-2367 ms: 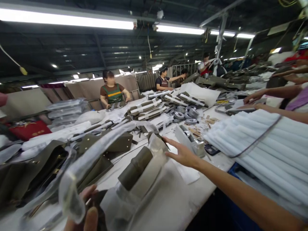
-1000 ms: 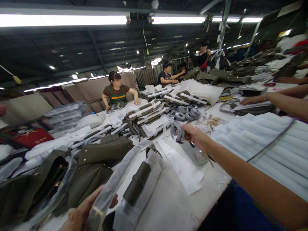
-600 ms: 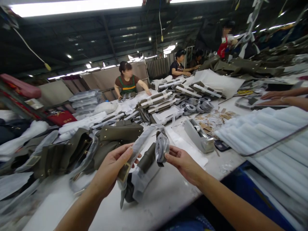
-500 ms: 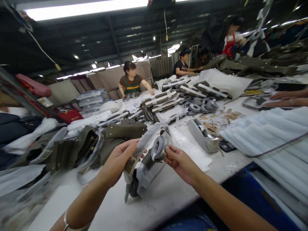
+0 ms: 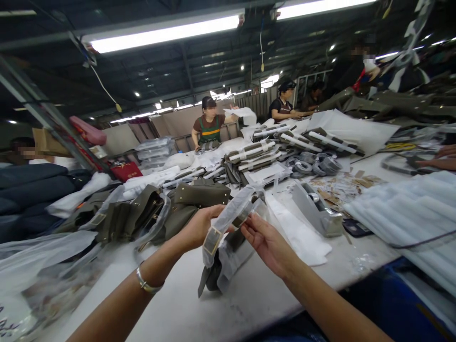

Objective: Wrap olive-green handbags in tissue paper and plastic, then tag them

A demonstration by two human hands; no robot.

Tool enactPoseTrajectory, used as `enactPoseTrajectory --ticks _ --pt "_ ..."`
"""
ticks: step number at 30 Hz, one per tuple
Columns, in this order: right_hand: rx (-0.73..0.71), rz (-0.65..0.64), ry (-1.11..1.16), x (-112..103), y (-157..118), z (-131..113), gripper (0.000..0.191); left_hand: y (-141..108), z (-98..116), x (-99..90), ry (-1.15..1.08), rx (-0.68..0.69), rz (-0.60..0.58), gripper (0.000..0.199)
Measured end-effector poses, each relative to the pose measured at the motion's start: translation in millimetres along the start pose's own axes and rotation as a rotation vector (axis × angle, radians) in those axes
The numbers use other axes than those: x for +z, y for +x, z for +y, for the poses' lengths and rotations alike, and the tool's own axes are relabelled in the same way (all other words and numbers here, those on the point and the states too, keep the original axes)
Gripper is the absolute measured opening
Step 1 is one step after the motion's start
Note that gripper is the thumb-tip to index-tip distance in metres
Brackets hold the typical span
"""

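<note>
My left hand is closed on a bag strap wrapped in thin whitish film, with a gold-toned buckle near its lower end. Fingers of my right hand pinch a rolled-up strap just behind the wrapped one; the roll is partly covered by it. Below both hands, a dark olive piece with pale wrapping stands on the white table. My left fingertips are partly hidden behind the strap.
Olive handbags lie to the left. A grey tape dispenser stands right of my hands, beside white foam sheets. Bundled bag pieces and coiled straps lie farther back. Across the table, a co-worker lifts a white sheet.
The strap in my left hand has swung across the roll, and its buckle now faces me. The roll has turned in my right hand. The whole view has shifted; the co-worker opposite has raised a white sheet.
</note>
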State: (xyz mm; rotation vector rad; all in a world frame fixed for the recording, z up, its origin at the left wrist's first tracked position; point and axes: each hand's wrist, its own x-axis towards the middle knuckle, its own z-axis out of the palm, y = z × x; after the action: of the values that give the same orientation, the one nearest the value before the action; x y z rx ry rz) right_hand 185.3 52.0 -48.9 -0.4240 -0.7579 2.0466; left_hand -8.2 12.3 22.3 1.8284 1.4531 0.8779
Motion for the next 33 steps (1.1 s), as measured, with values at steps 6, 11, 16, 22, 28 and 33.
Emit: enactPoseTrajectory --ticks 6,11,16,22,28,33 --pt "-0.212 0.001 -0.73 -5.3 -3.1 9.4 0.032 3.7 -8.6 5.4 -0.255 -0.102 0.047 0.054" --pt "-0.238 -0.043 -0.72 1.9 6.7 9.7 0.028 -2.9 9.6 2.1 -0.284 -0.18 0.068 0.051" --pt "-0.237 -0.104 -0.639 13.7 7.7 8.6 0.028 -11.7 27.4 -5.5 -0.403 -0.286 0.062 0.06" --pt "-0.261 -0.143 -0.56 21.7 -2.3 14.6 0.023 -20.9 41.7 -11.2 -0.142 -0.31 -0.016 0.058" --pt "-0.356 -0.132 -0.58 20.8 -7.8 16.4 0.016 -19.6 65.6 -14.8 0.124 -0.289 -0.144 0.051" --pt "-0.605 -0.121 -0.958 19.4 -12.8 1.7 0.01 -14.9 76.3 -5.9 0.271 -0.237 -0.132 0.045"
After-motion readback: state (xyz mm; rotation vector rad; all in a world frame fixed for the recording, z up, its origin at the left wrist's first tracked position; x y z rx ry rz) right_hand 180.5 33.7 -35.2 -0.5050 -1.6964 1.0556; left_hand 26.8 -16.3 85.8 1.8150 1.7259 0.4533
